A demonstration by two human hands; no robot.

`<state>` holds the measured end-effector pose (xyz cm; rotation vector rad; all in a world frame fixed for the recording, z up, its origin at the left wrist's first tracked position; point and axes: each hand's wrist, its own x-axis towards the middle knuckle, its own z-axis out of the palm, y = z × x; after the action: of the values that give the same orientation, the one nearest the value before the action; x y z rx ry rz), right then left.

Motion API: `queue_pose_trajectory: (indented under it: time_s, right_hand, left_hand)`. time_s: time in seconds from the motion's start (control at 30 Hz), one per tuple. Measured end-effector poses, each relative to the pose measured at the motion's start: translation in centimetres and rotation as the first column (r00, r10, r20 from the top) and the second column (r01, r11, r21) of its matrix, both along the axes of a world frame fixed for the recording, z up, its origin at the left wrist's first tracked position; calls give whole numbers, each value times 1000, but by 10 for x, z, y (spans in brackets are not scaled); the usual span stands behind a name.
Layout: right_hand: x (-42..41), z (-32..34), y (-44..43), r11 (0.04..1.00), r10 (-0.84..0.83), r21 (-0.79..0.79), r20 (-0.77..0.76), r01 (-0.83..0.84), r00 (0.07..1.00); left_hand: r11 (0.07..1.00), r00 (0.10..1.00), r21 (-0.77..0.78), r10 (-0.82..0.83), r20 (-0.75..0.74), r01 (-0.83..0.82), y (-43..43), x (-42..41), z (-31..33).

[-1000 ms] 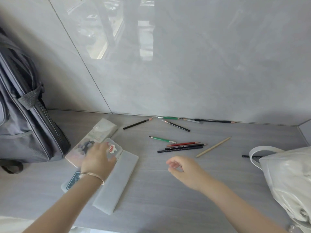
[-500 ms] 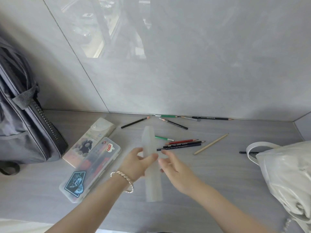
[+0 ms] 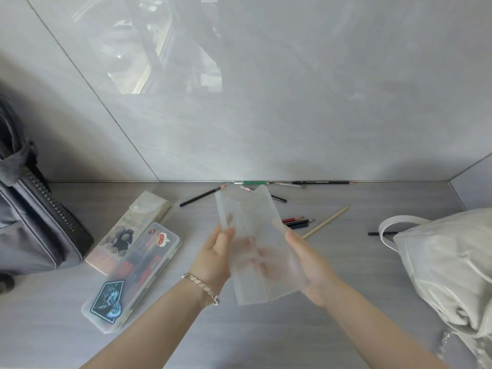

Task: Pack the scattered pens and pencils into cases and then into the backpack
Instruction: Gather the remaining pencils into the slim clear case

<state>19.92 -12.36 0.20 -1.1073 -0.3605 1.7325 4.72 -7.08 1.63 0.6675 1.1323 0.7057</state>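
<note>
I hold a frosted translucent pencil case (image 3: 255,235) above the table, swung open like a book. My left hand (image 3: 215,258) grips its left half, thumb on the inside face. My right hand (image 3: 308,265) grips its right half from the side and below. Several pencils lie scattered behind the case: a black pencil (image 3: 202,197), a green pencil (image 3: 251,182) by the wall, a long black pencil (image 3: 323,182), red and dark pencils (image 3: 299,221) and a plain wooden pencil (image 3: 328,220). A grey backpack (image 3: 29,217) stands at the left.
A clear pencil case (image 3: 133,275) with stickers and a cream box case (image 3: 130,230) lie left of my hands. A white handbag (image 3: 450,265) sits at the right, with a black pen (image 3: 375,233) beside its strap. A grey wall closes the table's far edge.
My left hand lifted the frosted case off the table from beside the clear case. My right hand joined it, and the case has swung open between both hands.
</note>
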Motion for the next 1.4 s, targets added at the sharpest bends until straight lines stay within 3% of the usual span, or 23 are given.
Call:
queue_pose_trajectory:
  time_s: [0.07,0.17,0.23,0.27,0.3,0.33,0.37,0.4,0.47,0.53,0.63,0.7,0.77,0.83,0.93,1.0,1.03,1.1,1.17,1.2,1.27,1.4]
  right_hand:
    - [5,-2,0,998,12,-61,-135,-20,991]
    - [11,-14,1,994,31,-98,-115,-42,993]
    - [20,-28,6,987,61,-160,228,-24,972]
    - [31,-36,9,985,94,-175,495,-7,864]
    - [46,-44,12,985,126,-172,751,7,648]
    - [65,-51,15,982,168,-187,914,17,369]
    - [86,-56,17,965,257,-260,962,21,93]
    - [107,-60,17,927,374,-374,915,32,-151]
    - [140,-61,16,789,554,-612,668,56,-497]
    - [156,-64,15,703,533,-710,493,36,-687]
    - [170,-70,13,676,421,-736,421,-31,-803]
    - [171,-70,15,688,332,-714,468,-130,-819]
    - [164,-65,15,702,103,-631,548,-330,-830]
    - [145,-57,12,627,-96,-576,611,-525,-786]
    - [120,-64,2,545,-164,-518,705,-659,-689]
    - [110,-73,-3,618,-56,-403,834,-675,-549]
    - [108,-80,-3,712,35,-326,901,-622,-432]
    - [104,-85,4,927,206,-224,974,-302,-90]
    - [100,-85,20,969,221,-234,964,76,151]
    - [98,-84,30,944,234,-274,949,185,213]
    - [94,-84,52,908,255,-319,935,272,246]
    - [90,-84,86,842,395,-433,901,322,180]
  left_hand:
    - [998,999,-53,34,0,-34,3,1,1]
    - [999,998,-27,39,-51,-40,8,9,-1]
    - [999,989,34,13,-145,-8,9,14,-4]
    - [998,979,63,-4,-205,17,10,15,-7]
    - [996,966,82,-13,-257,35,12,15,-11]
    - [995,956,91,-16,-293,45,13,15,-14]
    - [994,949,95,-22,-316,55,14,15,-15]
    - [994,942,93,-31,-335,66,15,16,-16]
    - [992,929,86,-53,-367,91,15,18,-18]
    - [991,918,73,-77,-389,114,15,19,-19]
    - [990,915,50,-100,-392,130,15,25,-20]
    - [990,915,37,-111,-389,136,15,29,-20]
    - [988,911,35,-121,-394,147,16,31,-21]
    - [988,908,33,-122,-400,148,16,32,-21]
    - [994,916,20,-91,-391,107,17,29,-22]
    - [996,916,13,-80,-392,92,18,26,-23]
    - [996,917,14,-75,-393,87,18,24,-24]
    - [996,916,15,-74,-394,87,18,21,-24]
    - [996,911,13,-76,-405,89,19,19,-24]
    - [996,909,8,-79,-409,90,19,18,-24]
    - [996,908,2,-85,-411,94,19,17,-23]
    - [995,905,2,-92,-416,102,18,16,-20]
